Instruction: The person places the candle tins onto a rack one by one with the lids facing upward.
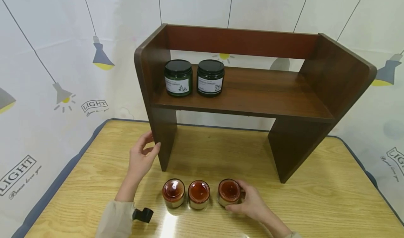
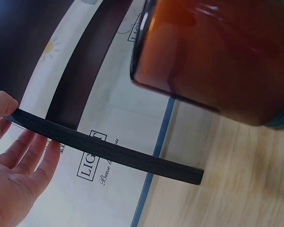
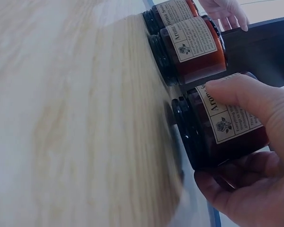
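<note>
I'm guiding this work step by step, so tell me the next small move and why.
I would probably lift the rightmost amber jar toward the bare part of the shelf, right of the two dark jars. The right hand already grips that jar, the left hand holds the shelf at its left side, and there appears to be room up there.

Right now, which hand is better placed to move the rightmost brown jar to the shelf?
Probably the right hand: it grips that jar, while the left hand holds the shelf's left side.
</note>
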A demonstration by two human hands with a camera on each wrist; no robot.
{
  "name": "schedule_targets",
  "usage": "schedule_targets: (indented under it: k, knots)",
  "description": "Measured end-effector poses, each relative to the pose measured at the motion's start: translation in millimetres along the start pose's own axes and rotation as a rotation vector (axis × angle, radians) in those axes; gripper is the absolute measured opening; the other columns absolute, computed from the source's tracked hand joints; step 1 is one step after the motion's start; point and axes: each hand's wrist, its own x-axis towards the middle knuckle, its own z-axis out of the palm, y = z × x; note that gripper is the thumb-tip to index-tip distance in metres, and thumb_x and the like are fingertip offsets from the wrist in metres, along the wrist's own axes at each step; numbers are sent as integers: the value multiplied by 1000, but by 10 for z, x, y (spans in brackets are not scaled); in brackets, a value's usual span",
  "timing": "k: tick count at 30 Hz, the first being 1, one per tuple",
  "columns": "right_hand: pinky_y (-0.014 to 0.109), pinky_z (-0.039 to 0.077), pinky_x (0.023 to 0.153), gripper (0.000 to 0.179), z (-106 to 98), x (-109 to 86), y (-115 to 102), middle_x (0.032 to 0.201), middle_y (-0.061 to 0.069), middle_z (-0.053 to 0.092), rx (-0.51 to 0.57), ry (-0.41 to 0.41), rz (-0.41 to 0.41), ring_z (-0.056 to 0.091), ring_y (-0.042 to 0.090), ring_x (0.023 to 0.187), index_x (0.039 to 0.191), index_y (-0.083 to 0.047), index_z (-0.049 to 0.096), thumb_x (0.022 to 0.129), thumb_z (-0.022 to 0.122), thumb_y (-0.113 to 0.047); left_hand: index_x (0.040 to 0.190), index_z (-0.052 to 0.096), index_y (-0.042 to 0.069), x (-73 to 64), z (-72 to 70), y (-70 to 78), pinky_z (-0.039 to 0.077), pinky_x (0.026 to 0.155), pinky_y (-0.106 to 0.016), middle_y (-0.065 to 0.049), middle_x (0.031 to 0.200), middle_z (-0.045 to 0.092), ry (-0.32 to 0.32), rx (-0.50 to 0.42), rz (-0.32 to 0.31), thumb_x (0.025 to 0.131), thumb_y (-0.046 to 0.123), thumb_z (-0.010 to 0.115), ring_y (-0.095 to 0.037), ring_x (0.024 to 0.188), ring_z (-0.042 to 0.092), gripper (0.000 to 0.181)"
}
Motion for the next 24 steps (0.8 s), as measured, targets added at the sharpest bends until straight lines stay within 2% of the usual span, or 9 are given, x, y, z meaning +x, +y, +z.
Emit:
schedule_targets:
  k: [5, 9, 16, 20, 24]
  knots:
    - [26, 52, 80, 70, -44, -19, -28, 110, 15, 62, 7, 1, -15, 61, 21, 95, 120, 9, 52, 62, 86, -11, 117, 54, -14, -4, 22, 144, 51, 70, -15, -26, 102, 58, 1, 15, -1, 80, -19, 59, -1, 92, 55, 37]
    - [27, 52, 81, 69, -74, -33, -53, 111, 13, 61, -19, 18, -58, 60, 19, 97, 119, 6, 54, 62, 87, -13, 115, 52, -19, -2, 43, 268, 51, 70, -14, -30, 101, 57, -3, 22, 0, 80, -21, 57, -2, 92, 55, 36]
    - [28, 53, 80, 64, -148, -13, -88, 108, 7, 61, -78, 74, -142, 58, 12, 95, 117, 1, 57, 63, 86, -14, 119, 56, -8, -7, 2, 9, 52, 72, -17, -16, 103, 60, -2, 2, -8, 83, -13, 60, -4, 94, 56, 36]
    - [28, 53, 79, 61, -210, -6, -150, 106, 5, 62, -89, 116, -149, 58, 10, 94, 116, 0, 58, 63, 86, -13, 119, 56, -8, -8, -3, -6, 52, 72, -17, -14, 103, 60, -4, 1, 0, 83, -12, 61, -5, 94, 56, 36]
    - [28, 54, 78, 58, -271, -7, -212, 104, 5, 62, -95, 155, -190, 58, 8, 93, 114, 1, 59, 64, 85, -10, 119, 56, -8, -8, -6, -16, 52, 72, -17, -19, 104, 60, -5, 2, 5, 83, -12, 60, -4, 95, 56, 36]
